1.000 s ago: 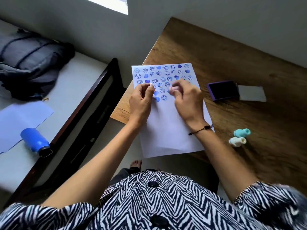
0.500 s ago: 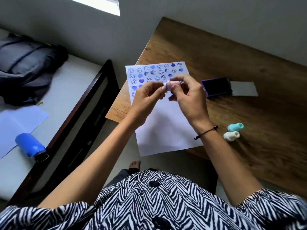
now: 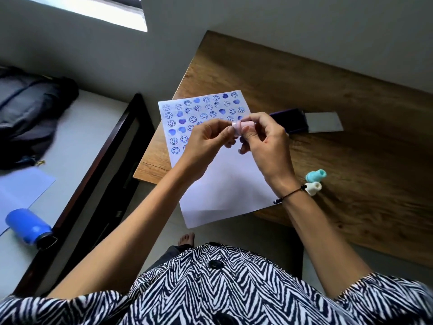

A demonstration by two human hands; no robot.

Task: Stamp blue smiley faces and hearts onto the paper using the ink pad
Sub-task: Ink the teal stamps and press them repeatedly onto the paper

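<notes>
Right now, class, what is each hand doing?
Left hand: closed, fingertips pinching the end of the pink stamp.
Right hand: closed, holding the pink stamp's body.

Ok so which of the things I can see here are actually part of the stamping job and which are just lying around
Part of the job:
- small pink stamp, held by left hand and right hand
- white paper sheet with blue prints
- dark purple ink pad
- teal stamp and white stamp

Lying about:
- blue metal bottle
- grey backpack
- pale blue sheet
</notes>
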